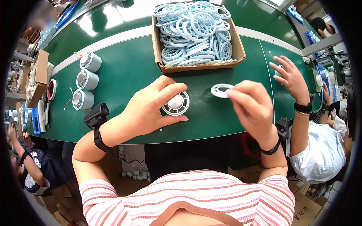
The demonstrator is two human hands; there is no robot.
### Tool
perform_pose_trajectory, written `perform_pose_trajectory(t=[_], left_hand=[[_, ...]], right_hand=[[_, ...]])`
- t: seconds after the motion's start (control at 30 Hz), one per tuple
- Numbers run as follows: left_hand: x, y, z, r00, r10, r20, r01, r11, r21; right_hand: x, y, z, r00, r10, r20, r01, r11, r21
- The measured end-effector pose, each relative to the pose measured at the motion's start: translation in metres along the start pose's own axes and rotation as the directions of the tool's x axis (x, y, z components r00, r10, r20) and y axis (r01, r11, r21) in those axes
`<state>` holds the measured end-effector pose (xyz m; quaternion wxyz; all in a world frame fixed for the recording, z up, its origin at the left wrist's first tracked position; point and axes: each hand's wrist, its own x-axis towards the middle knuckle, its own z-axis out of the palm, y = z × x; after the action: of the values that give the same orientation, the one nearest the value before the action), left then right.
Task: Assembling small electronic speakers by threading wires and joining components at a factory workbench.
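My left hand [158, 100] curls round a white round fan-like unit [176, 104] on the green table, its slotted ring face and domed centre turned up. Thumb and fingers grip it from both sides. To its right, my right hand [253, 106] pinches the edge of a pale blue plastic ring [220, 90], held apart from the unit and a little above the table. Beyond both hands stands a cardboard box [200, 67] heaped with many pale blue spoked rings [203, 24].
On the left stand three white cylindrical units [83, 99], some with thin wires. Farther left are a red-and-white tape roll [51, 89] and another cardboard box [37, 77]. A co-worker's hand [289, 75] reaches over the table at right. Another person sits at far left.
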<state>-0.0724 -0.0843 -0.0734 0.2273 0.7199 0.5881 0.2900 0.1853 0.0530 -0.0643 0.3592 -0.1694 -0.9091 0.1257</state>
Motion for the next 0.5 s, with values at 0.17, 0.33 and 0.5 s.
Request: perform_pose_trajectory(t=[0.17, 0.33, 0.5], left_hand=[[-0.001, 0.008, 0.002, 0.974, -0.199, 0.108, 0.219, 0.949, -0.226], [0.001, 0.008, 0.009, 0.937, -0.288, 0.200, 0.349, 0.703, -0.620], [0.001, 0.011, 0.008, 0.903, -0.335, 0.268, 0.421, 0.568, -0.708]], right_hand=[[-0.040, 0.012, 0.007, 0.978, 0.004, 0.206, -0.023, 0.996, 0.090], [-0.038, -0.008, 0.008, 0.925, 0.345, 0.158, -0.370, 0.913, 0.171], [-0.041, -0.013, 0.034, 0.923, 0.360, 0.134, -0.342, 0.929, -0.138]])
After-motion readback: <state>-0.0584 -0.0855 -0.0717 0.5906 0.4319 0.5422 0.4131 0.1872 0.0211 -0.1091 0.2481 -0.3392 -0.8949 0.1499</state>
